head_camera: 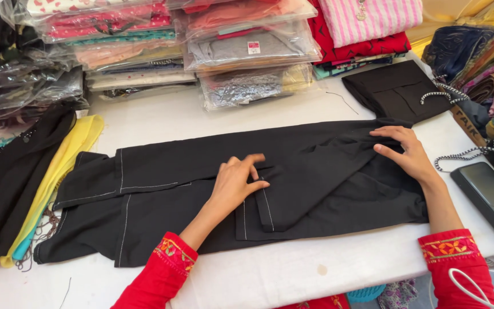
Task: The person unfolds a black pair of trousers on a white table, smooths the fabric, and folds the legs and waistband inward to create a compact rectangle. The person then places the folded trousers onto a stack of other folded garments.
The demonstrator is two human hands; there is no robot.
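We start with the table (293, 269), covered in white cloth, which carries everything here. Its far side is walled by stacks of bagged clothes (201, 51), its left edge by draped black and yellow fabric (58, 166), and its right by a folded black piece (395, 88), patterned cords and a dark tablet (490, 197). The only bare room is a strip along the near edge and a band between the garment and the stacks.

Across the middle lies the black garment (190, 189) with white stitching — stretched lengthwise, left to right, nearly filling the free surface. We judge it partly folded: the right portion is doubled over on itself with a flap laid toward the centre, while the left end is flat, its hems showing, and wrinkles remain near the right. Smoothing and further folds look not yet done.

Our left hand (236, 180) rests palm-down at the centre, fingers loosely spread, fingertips pressing the flap's edge beside a stitched pocket. Our right hand (407, 151) lies flat on the bunched right end, fingers extended and pushing the cloth down — neither hand pinches anything that we can see.
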